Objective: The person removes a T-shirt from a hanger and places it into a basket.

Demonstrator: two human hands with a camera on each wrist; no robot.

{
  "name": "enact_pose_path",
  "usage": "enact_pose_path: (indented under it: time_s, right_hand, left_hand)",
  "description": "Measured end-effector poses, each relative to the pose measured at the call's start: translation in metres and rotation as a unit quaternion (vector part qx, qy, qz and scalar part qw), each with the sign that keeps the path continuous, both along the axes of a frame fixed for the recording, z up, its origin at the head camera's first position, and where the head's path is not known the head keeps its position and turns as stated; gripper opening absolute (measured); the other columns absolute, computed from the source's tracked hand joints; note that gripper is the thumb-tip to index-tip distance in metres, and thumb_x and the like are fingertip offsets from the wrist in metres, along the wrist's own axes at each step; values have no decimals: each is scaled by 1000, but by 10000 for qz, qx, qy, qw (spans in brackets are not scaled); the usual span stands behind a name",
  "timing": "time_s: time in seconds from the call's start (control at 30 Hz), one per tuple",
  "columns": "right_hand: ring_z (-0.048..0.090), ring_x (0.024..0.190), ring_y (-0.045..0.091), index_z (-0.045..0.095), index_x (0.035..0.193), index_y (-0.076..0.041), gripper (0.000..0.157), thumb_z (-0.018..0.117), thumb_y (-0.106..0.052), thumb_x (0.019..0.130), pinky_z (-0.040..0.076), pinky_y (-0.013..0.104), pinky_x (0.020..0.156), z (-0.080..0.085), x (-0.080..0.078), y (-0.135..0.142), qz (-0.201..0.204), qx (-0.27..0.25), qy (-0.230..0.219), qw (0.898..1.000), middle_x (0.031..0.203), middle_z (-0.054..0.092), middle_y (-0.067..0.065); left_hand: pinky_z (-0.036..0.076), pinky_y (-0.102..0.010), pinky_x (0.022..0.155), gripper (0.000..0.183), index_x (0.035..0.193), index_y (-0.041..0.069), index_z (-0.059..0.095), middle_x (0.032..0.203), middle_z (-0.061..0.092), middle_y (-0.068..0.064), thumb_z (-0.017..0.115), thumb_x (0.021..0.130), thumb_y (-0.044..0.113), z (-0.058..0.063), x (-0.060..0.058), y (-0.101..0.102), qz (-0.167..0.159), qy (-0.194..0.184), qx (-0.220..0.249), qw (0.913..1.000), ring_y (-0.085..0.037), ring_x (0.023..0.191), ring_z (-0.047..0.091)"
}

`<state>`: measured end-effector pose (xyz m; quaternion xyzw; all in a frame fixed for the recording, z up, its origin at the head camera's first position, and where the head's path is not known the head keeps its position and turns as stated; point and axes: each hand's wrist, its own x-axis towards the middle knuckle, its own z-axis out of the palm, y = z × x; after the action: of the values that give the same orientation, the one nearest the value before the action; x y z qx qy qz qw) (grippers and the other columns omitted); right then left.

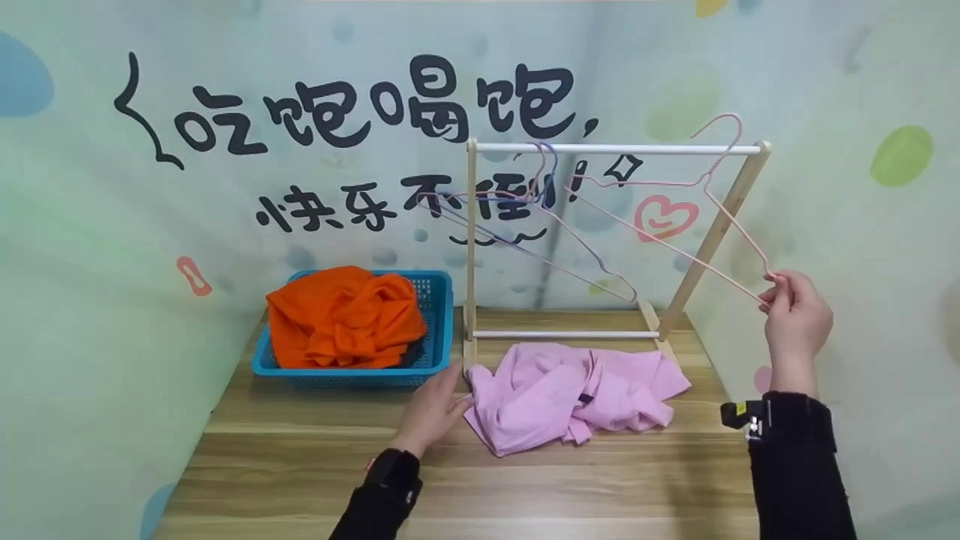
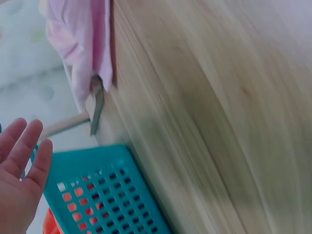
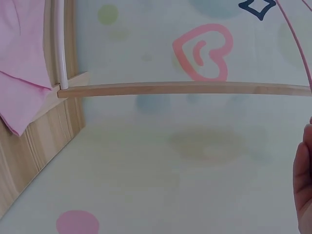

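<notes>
My right hand (image 1: 799,311) pinches the lower corner of a pink clothes hanger (image 1: 705,180) between thumb and fingers. Its hook rises above the rack's top bar near the right post; I cannot tell whether it touches the bar. A crumpled pink garment (image 1: 555,394) lies on the table at the foot of the rack. Beside its left end is my left hand (image 1: 431,409), fingers extended. In the left wrist view those fingers (image 2: 34,161) are spread, with nothing held. Only the edge of the right hand shows in the right wrist view, together with a piece of hanger wire.
The wooden rack (image 1: 471,247) with white bars stands at the back. A pink hanger (image 1: 592,247) and a blue-purple hanger (image 1: 553,165) hang from its top bar. At left, a blue basket (image 1: 446,322) holds an orange cloth (image 1: 337,319). Printed walls enclose the wooden table (image 1: 450,487).
</notes>
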<state>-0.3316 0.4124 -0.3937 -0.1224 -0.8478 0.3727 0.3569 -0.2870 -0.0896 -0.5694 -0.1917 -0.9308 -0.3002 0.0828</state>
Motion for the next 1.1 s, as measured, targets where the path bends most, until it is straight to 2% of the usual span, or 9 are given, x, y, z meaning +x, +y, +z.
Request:
enact_pose_path:
  time_s: [0.13, 0.27, 0.37, 0.57, 0.73, 0.97, 1.1]
  right_hand:
    - [51, 60, -14, 69, 113, -6, 33, 51, -32, 103, 42, 7, 63, 5, -9, -6, 33, 99, -322, 9994, 75, 60, -11]
    - [52, 61, -11, 69, 117, -8, 36, 49, -35, 103, 42, 10, 62, 9, -15, -8, 84, 184, -583, 9981, 83, 65, 2]
    - [52, 61, -9, 69, 118, -8, 36, 49, -35, 103, 41, 12, 60, 11, -18, -7, 154, 219, -671, 9974, 83, 64, 3]
    - [53, 61, -6, 68, 120, -10, 36, 49, -35, 103, 42, 14, 59, 8, -20, -4, 293, 282, -927, 9949, 87, 65, 7]
    - [54, 61, -4, 67, 122, -9, 37, 48, -35, 103, 41, 15, 57, 4, -21, -2, 390, 253, -1088, 9930, 90, 65, 11]
    - [53, 59, -8, 69, 120, -11, 34, 50, -34, 103, 41, 15, 59, 0, -20, 0, 400, 390, -916, 9942, 87, 66, 10]
    - [55, 62, -5, 69, 120, -9, 35, 51, -34, 103, 42, 17, 61, -8, -17, 2, 403, 363, -940, 9941, 88, 67, 10]
  left_hand:
    - [37, -51, 108, 72, 151, 8, 38, 142, 52, -15, 71, 92, 35, -2, -7, 14, -73, -35, -246, 9997, -33, 130, 48]
    - [37, -54, 107, 74, 150, 9, 39, 141, 52, -15, 71, 91, 39, -9, -12, 28, -189, -91, -594, 9980, -33, 130, 47]
    - [37, -56, 106, 75, 150, 10, 39, 142, 51, -13, 71, 90, 42, -16, -13, 38, -203, -203, -680, 9973, -33, 131, 46]
    - [37, -53, 107, 81, 152, 10, 36, 145, 49, -12, 73, 88, 44, -25, -9, 56, -209, -528, -649, 9963, -32, 132, 46]
    - [39, -52, 105, 81, 151, 12, 39, 144, 49, -13, 74, 87, 47, -31, -6, 71, -350, -510, -752, 9952, -33, 130, 47]
    - [38, -50, 105, 84, 152, 10, 38, 145, 48, -14, 74, 85, 48, -39, 0, 91, -520, -561, -889, 9931, -32, 131, 46]
    - [41, -48, 99, 86, 152, 12, 39, 143, 50, -12, 76, 83, 48, -49, 6, 101, -430, -602, -1049, 9917, -30, 128, 49]
